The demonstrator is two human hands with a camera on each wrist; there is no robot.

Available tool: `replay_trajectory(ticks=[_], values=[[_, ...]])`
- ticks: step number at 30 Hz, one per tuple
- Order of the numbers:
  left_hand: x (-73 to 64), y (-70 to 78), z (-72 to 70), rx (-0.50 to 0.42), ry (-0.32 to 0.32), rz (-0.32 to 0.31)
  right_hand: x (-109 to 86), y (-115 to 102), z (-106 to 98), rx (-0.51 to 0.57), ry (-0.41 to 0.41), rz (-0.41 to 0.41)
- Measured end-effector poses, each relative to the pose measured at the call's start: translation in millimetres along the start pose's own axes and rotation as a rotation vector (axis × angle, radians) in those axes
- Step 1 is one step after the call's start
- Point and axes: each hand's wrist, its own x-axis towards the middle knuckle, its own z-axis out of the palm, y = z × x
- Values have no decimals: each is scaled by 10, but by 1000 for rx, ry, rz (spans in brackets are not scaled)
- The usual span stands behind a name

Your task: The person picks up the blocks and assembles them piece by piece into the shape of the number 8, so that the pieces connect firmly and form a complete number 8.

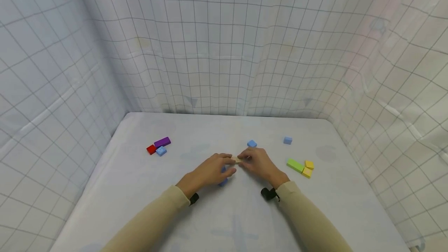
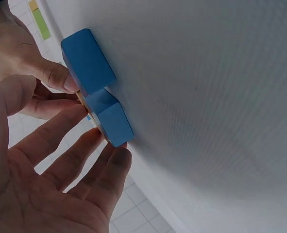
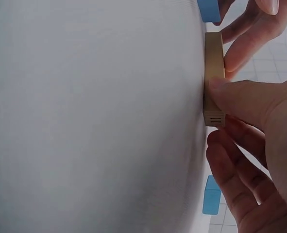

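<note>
Right hand (image 3: 279,131) pinches wooden block (image 3: 214,58), left hand (image 1: 212,168) relaxed; only right camera shows markings (image 3: 215,120).

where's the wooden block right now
In the head view, the wooden block is mid-table, between the left hand and the right hand, whose thumb and fingers pinch it.

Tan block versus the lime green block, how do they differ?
The tan block is wood-coloured, the green block bright lime. The right hand holds the tan block; no hand touches the green block. The tan block sits between that hand and the left hand, the green block beside two yellow blocks. Both are long bars.
</note>
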Motion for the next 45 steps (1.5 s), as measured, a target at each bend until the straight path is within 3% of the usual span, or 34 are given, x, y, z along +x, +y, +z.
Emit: replay_trajectory(ticks=[8, 15, 23, 37, 38, 42, 44, 45], values=[[-51, -77, -59, -3, 66, 25, 38, 43, 14, 3, -11, -13], [-113, -157, -126, -47, 148, -52, 49, 31, -24, 15, -20, 17], [-106, -195, -123, -94, 139, -116, 60, 65, -18, 52, -33, 28], [-102, -304, -139, -133, 165, -84, 28, 60, -52, 48, -67, 30], [-71, -416, -87, -132, 178, -48, 22, 62, -54, 48, -68, 29], [-34, -565, -29, -136, 202, 9, -8, 68, -60, 36, -76, 26], [-34, -583, -24, -135, 209, 20, -31, 61, -71, 36, -83, 38], [-65, -489, -78, -142, 204, -3, -44, 58, -75, 38, -87, 44]])
